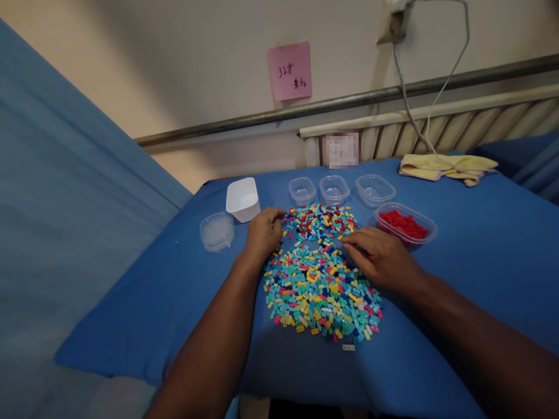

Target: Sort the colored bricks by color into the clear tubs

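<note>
Down the left side hung a blue curtain (pixel 65 203), beside the blue cloth (pixel 187 308) covering my work surface. On it stood a white tub (pixel 243 201), near my left hand (pixel 265 233); its fingers curled at the bricks' edge, and I couldn't tell whether they gripped any. A pink note (pixel 290 71) was stuck above a metal pipe (pixel 244 121). Colourful bricks (pixel 323 285) lay spread between and below my hands. My right hand (pixel 384 253) had its fingertips bunched over their right edge, any catch hidden. Farther right were red bricks (pixel 404 226) in a clear tub (pixel 431 231), a radiator (pixel 458 119) and a yellow towel (pixel 445 167).

Left hand (pixel 265 233) and right hand (pixel 381 253) flank multicoloured bricks (pixel 321 291); 3 clear tubs (pixel 334 191) stand far; another tub (pixel 431 231), right, holds red bricks (pixel 402 225).
</note>
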Action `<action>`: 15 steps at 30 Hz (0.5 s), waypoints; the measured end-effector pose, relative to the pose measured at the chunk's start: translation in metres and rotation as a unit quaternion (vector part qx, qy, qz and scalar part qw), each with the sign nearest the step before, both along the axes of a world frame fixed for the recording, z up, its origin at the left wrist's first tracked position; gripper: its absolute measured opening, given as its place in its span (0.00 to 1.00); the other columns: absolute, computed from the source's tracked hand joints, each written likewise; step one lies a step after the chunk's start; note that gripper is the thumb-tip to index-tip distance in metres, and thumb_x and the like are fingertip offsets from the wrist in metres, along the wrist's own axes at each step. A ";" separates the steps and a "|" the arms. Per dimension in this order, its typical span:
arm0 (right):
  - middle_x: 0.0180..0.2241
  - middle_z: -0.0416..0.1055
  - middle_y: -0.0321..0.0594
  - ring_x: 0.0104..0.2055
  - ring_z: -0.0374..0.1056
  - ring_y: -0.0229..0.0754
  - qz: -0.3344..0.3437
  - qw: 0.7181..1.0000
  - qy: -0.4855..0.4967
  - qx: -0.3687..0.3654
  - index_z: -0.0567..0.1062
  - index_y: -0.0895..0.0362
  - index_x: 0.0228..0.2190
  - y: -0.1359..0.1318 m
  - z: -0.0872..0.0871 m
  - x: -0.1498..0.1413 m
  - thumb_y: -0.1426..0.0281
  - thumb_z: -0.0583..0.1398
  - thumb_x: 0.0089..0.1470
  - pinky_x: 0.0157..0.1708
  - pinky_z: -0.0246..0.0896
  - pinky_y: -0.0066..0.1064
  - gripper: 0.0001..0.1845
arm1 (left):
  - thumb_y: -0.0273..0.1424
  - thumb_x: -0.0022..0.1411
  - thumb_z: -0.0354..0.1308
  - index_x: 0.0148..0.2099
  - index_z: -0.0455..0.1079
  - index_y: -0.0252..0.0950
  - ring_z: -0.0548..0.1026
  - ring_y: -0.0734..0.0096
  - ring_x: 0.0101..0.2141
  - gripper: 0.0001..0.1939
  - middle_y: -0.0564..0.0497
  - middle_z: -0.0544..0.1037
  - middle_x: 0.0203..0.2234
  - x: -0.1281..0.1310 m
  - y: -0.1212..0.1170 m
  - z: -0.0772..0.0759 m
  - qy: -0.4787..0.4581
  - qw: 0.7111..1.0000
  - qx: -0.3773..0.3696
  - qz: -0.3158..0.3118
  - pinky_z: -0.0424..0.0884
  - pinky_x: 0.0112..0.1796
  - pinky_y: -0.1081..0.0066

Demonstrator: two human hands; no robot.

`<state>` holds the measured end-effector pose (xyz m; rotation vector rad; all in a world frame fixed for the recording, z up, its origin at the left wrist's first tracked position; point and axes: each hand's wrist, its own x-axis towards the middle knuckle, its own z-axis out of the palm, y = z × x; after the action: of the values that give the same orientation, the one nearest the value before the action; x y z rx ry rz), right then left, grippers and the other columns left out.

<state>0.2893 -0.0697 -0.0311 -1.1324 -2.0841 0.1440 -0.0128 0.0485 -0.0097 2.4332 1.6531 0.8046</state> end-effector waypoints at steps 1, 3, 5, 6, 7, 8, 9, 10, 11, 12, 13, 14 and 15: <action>0.43 0.84 0.45 0.45 0.80 0.51 -0.006 1.000 0.013 0.000 0.81 0.53 0.47 0.002 -0.001 0.000 0.68 0.57 0.74 0.46 0.74 0.45 0.11 | 0.24 0.69 0.50 0.54 0.83 0.39 0.83 0.58 0.50 0.21 0.45 0.86 0.49 -0.002 -0.002 0.001 -0.021 1.000 0.011 0.015 0.78 0.57 0.60; 0.41 0.84 0.44 0.43 0.80 0.50 -0.015 0.999 0.043 -0.004 0.81 0.53 0.46 0.006 -0.003 -0.003 0.67 0.58 0.73 0.45 0.74 0.43 0.11 | 0.25 0.70 0.50 0.54 0.82 0.38 0.83 0.59 0.51 0.21 0.45 0.86 0.49 -0.005 -0.001 0.001 -0.034 0.999 0.023 0.024 0.77 0.57 0.61; 0.39 0.83 0.43 0.41 0.79 0.49 -0.020 0.997 0.069 -0.008 0.81 0.53 0.45 0.010 -0.006 -0.007 0.68 0.58 0.72 0.43 0.73 0.41 0.10 | 0.27 0.71 0.52 0.56 0.82 0.38 0.82 0.57 0.53 0.20 0.44 0.85 0.52 -0.005 0.004 -0.002 -0.017 0.999 0.021 0.021 0.77 0.59 0.60; 0.38 0.82 0.43 0.40 0.79 0.48 -0.022 0.997 0.077 -0.010 0.81 0.54 0.45 0.012 -0.007 -0.008 0.68 0.58 0.72 0.42 0.72 0.40 0.10 | 0.27 0.71 0.52 0.57 0.82 0.38 0.82 0.56 0.54 0.20 0.44 0.85 0.53 -0.004 0.009 -0.003 0.001 1.000 0.016 0.019 0.76 0.59 0.60; 0.37 0.81 0.42 0.39 0.79 0.48 -0.024 0.996 0.083 -0.007 0.81 0.54 0.44 0.014 -0.008 -0.009 0.69 0.58 0.72 0.41 0.71 0.39 0.10 | 0.28 0.71 0.53 0.58 0.82 0.38 0.81 0.56 0.55 0.20 0.43 0.84 0.54 -0.003 0.014 -0.004 0.024 1.000 0.009 0.016 0.76 0.60 0.60; 0.36 0.81 0.42 0.38 0.78 0.47 -0.026 0.996 0.089 0.000 0.81 0.54 0.44 0.016 -0.010 -0.010 0.69 0.58 0.71 0.40 0.71 0.39 0.09 | 0.28 0.71 0.54 0.58 0.82 0.37 0.80 0.55 0.56 0.20 0.42 0.84 0.54 -0.001 0.020 -0.005 0.050 0.999 0.001 0.011 0.76 0.60 0.60; 0.35 0.81 0.41 0.38 0.78 0.47 -0.028 0.995 0.095 0.008 0.81 0.54 0.43 0.017 -0.011 -0.010 0.69 0.59 0.71 0.39 0.70 0.38 0.09 | 0.27 0.71 0.54 0.58 0.82 0.37 0.80 0.55 0.57 0.20 0.42 0.84 0.55 0.000 0.026 -0.006 0.080 0.997 -0.010 0.004 0.75 0.61 0.60; 0.35 0.80 0.41 0.37 0.78 0.47 -0.028 0.995 0.099 0.015 0.81 0.54 0.43 0.018 -0.013 -0.010 0.69 0.59 0.71 0.39 0.70 0.38 0.09 | 0.25 0.70 0.53 0.58 0.82 0.37 0.79 0.55 0.57 0.21 0.41 0.84 0.55 0.001 0.032 -0.007 0.107 0.994 -0.022 -0.004 0.75 0.61 0.61; 0.35 0.81 0.41 0.37 0.78 0.47 -0.028 0.994 0.102 0.019 0.81 0.54 0.43 0.018 -0.014 -0.009 0.69 0.59 0.70 0.39 0.69 0.37 0.09 | 0.24 0.69 0.53 0.57 0.83 0.37 0.79 0.56 0.57 0.22 0.42 0.84 0.54 0.002 0.036 -0.007 0.128 0.991 -0.036 -0.013 0.75 0.60 0.62; 0.35 0.81 0.41 0.37 0.78 0.47 -0.027 0.994 0.104 0.020 0.81 0.53 0.42 0.019 -0.014 -0.009 0.69 0.59 0.70 0.39 0.69 0.37 0.08 | 0.22 0.68 0.53 0.56 0.84 0.38 0.79 0.57 0.56 0.22 0.42 0.84 0.54 0.003 0.040 -0.006 0.141 0.989 -0.048 -0.017 0.75 0.60 0.63; 0.35 0.81 0.41 0.37 0.78 0.47 -0.025 0.994 0.103 0.018 0.81 0.53 0.42 0.019 -0.015 -0.009 0.70 0.59 0.70 0.39 0.69 0.37 0.08 | 0.21 0.66 0.53 0.54 0.85 0.39 0.80 0.58 0.56 0.22 0.43 0.84 0.53 0.002 0.042 -0.006 0.145 0.988 -0.056 -0.016 0.75 0.59 0.64; 0.35 0.81 0.41 0.37 0.78 0.47 -0.024 0.994 0.102 0.014 0.80 0.53 0.42 0.020 -0.015 -0.009 0.70 0.60 0.70 0.39 0.69 0.37 0.08 | 0.20 0.65 0.54 0.51 0.86 0.39 0.80 0.59 0.55 0.22 0.44 0.85 0.52 0.001 0.043 -0.005 0.144 0.988 -0.060 -0.010 0.75 0.59 0.65; 0.35 0.81 0.41 0.37 0.78 0.47 -0.024 0.994 0.102 0.011 0.80 0.53 0.42 0.020 -0.015 -0.009 0.69 0.60 0.70 0.39 0.68 0.37 0.08 | 0.19 0.63 0.54 0.48 0.86 0.38 0.80 0.60 0.54 0.21 0.44 0.85 0.51 -0.001 0.043 -0.003 0.139 0.988 -0.060 0.000 0.74 0.60 0.65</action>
<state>0.2805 -0.0499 -0.0465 -1.1062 -1.8729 0.2032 -0.0138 0.0915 -0.0131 2.5535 1.7312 0.3642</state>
